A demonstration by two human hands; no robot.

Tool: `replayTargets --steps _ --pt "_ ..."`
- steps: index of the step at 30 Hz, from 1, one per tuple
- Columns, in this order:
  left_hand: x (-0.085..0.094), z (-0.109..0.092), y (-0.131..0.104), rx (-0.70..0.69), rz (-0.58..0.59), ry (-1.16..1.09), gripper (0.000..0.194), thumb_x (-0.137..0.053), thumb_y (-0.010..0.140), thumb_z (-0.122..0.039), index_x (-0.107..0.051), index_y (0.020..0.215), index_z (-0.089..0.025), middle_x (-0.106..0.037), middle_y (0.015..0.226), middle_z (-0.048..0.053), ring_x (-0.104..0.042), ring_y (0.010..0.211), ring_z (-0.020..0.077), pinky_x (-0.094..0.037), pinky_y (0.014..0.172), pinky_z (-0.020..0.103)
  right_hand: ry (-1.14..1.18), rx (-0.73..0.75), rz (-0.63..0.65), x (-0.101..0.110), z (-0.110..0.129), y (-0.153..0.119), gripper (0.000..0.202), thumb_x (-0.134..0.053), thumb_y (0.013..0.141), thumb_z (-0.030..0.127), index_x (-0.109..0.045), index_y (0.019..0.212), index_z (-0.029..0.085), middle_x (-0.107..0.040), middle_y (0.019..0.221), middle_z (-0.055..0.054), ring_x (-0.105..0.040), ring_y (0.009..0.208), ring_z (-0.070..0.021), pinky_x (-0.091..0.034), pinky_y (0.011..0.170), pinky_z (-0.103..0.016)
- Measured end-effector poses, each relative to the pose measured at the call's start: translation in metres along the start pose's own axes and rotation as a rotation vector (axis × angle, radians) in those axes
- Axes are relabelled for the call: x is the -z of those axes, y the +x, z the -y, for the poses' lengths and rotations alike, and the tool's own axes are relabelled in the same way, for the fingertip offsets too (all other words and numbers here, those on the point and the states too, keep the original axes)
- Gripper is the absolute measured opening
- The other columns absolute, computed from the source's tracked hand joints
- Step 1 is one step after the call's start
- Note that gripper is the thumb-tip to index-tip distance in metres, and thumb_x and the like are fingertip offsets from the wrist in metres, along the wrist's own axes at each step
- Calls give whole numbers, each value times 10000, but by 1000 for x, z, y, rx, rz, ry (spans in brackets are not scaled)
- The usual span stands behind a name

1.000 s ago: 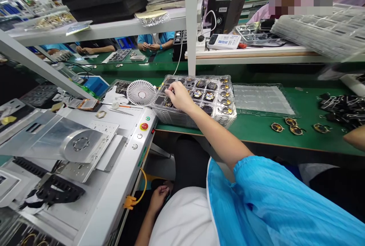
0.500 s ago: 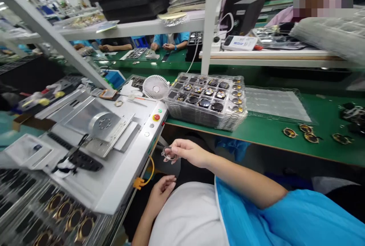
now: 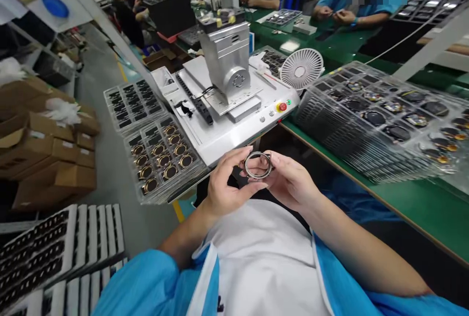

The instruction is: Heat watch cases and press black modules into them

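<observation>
In front of my body I hold up a round metal watch case point(image 3: 258, 177), an open ring with fingers visible through its middle. My left hand point(image 3: 227, 184) curls round the ring's left side, thumb below it and fingertips at its edge. From the other side, my right hand point(image 3: 293, 179) pinches the ring near its upper right edge. Just beyond the hands is a white machine bed point(image 3: 227, 137) carrying a silver metal fixture point(image 3: 229, 62). A red stop button point(image 3: 281, 107) sits at the machine's right corner.
Left of the machine, a clear tray point(image 3: 137, 191) holds several gold-rimmed watch parts. To the right, stacked clear trays point(image 3: 337, 145) with watch parts stand on the green table point(image 3: 421, 208), near a white fan point(image 3: 301, 69). Cardboard boxes point(image 3: 54, 145) line the floor at left. Co-workers sit across the table.
My view has swung left. My left hand has risen from my lap to the watch case, which was in my right hand alone. Both hands now hold it in front of me.
</observation>
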State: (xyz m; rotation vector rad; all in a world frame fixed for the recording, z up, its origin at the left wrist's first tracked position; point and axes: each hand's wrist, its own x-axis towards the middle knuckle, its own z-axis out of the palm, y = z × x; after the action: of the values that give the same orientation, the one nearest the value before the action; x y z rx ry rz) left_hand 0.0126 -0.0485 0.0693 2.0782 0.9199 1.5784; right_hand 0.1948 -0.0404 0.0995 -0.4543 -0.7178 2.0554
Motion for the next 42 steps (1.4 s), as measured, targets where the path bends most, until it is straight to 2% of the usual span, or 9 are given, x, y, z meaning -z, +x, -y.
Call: replayTargets --steps 5,12,14,18,22,26,34,42 --pt "7 -3 -9 3 -56 -61 779 -950 745 -266 -628 1454 -251 -745 1374 132 -724 1266 263 -605 1102 422 -44 -30 22 -9 -9 -1 256 -848 888 466 -850 962 221 -846 953 -54 -808 900 -225 -651 828 -326" --pt "8 -4 -8 21 -93 -38 717 -952 744 -304 -671 1401 -256 -786 1273 122 -765 1168 250 -636 1026 383 -71 -60 0 -11 -7 3 304 -902 821 500 -805 887 220 -827 947 -62 -780 888 -236 -639 847 -365" --pt "10 -6 -4 18 -98 -4 706 -956 739 -306 -680 1386 -252 -790 1256 123 -771 1147 250 -642 1011 386 -98 -49 -5 -9 -5 7 315 -899 827 505 -789 864 212 -822 936 -62 -771 890 -216 -623 842 -332" --pt "18 -10 2 -9 -112 110 707 -973 709 -270 -691 1357 -245 -803 1217 106 -781 1100 232 -645 992 367 -229 43 -10 -3 -3 15 318 -850 894 506 -782 845 199 -804 893 -50 -704 773 -142 -568 720 -240" --pt "26 -12 5 -33 -119 169 672 -964 717 -260 -694 1333 -233 -812 1165 96 -790 1052 221 -654 953 352 -344 109 10 3 -5 21 280 -835 919 485 -800 904 207 -764 793 -20 -633 676 -113 -530 660 -221" --pt "31 -12 2 -30 -106 163 679 -971 703 -247 -697 1324 -210 -810 1169 106 -786 1063 222 -649 964 347 -373 127 -8 5 -9 23 272 -854 901 477 -814 907 208 -744 738 -16 -637 653 -124 -531 631 -236" --pt "32 -6 -4 6 -113 63 727 -974 701 -256 -687 1368 -244 -801 1220 93 -773 1101 223 -635 989 349 -423 123 -26 -2 -7 21 259 -846 906 468 -826 911 211 -759 759 -36 -652 660 -155 -540 618 -273" --pt "34 -8 -8 -10 -122 8 757 -988 684 -264 -689 1379 -240 -795 1254 99 -772 1136 227 -629 1018 346 -391 112 -11 -7 -9 17 201 -849 917 425 -834 918 224 -776 776 -32 -669 652 -131 -554 606 -238"
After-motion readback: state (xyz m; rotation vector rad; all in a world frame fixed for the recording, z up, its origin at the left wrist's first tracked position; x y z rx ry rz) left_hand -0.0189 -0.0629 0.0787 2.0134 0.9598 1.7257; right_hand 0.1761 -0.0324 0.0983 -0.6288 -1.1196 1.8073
